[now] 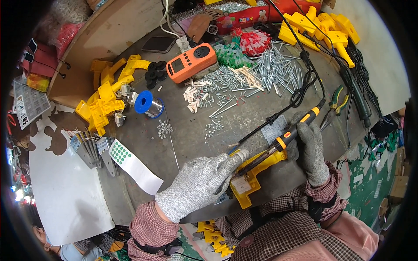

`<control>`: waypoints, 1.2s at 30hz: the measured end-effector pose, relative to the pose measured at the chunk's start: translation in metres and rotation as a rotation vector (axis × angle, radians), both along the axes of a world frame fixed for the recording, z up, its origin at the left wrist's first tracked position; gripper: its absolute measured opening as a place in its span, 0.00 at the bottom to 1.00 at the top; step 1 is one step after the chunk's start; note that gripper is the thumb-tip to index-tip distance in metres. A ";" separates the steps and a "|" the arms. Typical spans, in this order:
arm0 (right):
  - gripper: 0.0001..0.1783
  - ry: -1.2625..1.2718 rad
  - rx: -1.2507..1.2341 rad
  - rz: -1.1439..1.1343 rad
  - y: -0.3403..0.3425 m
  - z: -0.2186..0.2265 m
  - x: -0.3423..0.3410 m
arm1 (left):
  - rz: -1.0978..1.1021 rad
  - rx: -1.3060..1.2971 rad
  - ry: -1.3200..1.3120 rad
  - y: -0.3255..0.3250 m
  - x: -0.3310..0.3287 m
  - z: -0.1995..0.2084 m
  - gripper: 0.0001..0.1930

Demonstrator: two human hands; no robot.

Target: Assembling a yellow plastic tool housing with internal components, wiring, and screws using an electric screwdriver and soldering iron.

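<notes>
My right hand, in a grey knit glove, grips a soldering iron by its black and yellow handle. The iron slants down to the left over an open yellow plastic housing. A whitish block-shaped part sits inside that housing. My left hand, gloved too, is at the housing's left side, fingers closed near the iron's tip. Whatever is between those fingers is hidden. A black cord ends just above them. Solder wire runs from a blue spool down towards the left glove.
Loose screws, nuts and white pieces lie beyond my hands. An orange power meter stands behind. Yellow housings pile up left; pliers and another long dark tool lie right. A sticker sheet is near left.
</notes>
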State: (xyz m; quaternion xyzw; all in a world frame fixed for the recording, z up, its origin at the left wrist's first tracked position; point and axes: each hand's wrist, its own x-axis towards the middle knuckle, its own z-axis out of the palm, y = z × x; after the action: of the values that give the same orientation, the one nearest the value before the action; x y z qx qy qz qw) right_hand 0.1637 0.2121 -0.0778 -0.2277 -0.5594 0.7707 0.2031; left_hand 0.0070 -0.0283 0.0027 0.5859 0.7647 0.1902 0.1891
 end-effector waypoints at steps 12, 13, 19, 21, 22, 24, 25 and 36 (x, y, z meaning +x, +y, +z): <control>0.19 0.078 0.014 -0.172 0.000 -0.005 -0.003 | -0.015 -0.126 0.092 0.004 0.007 0.008 0.30; 0.19 0.102 -0.017 -0.154 0.002 -0.006 -0.001 | -0.021 -0.101 0.115 0.003 0.007 0.008 0.30; 0.19 0.139 -0.015 -0.134 -0.003 0.000 -0.003 | -0.023 -0.063 0.086 0.004 0.007 0.008 0.30; 0.19 0.113 -0.016 -0.151 -0.007 0.002 -0.004 | -0.017 -0.069 0.065 0.005 0.007 0.011 0.30; 0.19 0.086 -0.017 -0.168 -0.008 0.003 -0.004 | -0.011 -0.075 0.042 0.006 0.007 0.012 0.31; 0.18 0.102 -0.019 -0.177 -0.005 0.000 -0.003 | -0.010 -0.058 0.039 0.006 0.008 0.011 0.31; 0.18 0.117 -0.020 -0.186 -0.004 -0.001 -0.003 | -0.009 -0.040 0.035 0.006 0.008 0.010 0.31; 0.19 0.173 -0.103 -0.093 0.000 0.006 0.003 | 0.001 -0.020 0.048 0.006 0.008 0.007 0.30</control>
State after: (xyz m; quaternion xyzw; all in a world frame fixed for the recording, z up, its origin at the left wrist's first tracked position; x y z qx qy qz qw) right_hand 0.1670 0.2122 -0.0722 -0.1961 -0.4882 0.8051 0.2739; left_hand 0.0148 -0.0224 0.0097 0.5880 0.7712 0.1683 0.1764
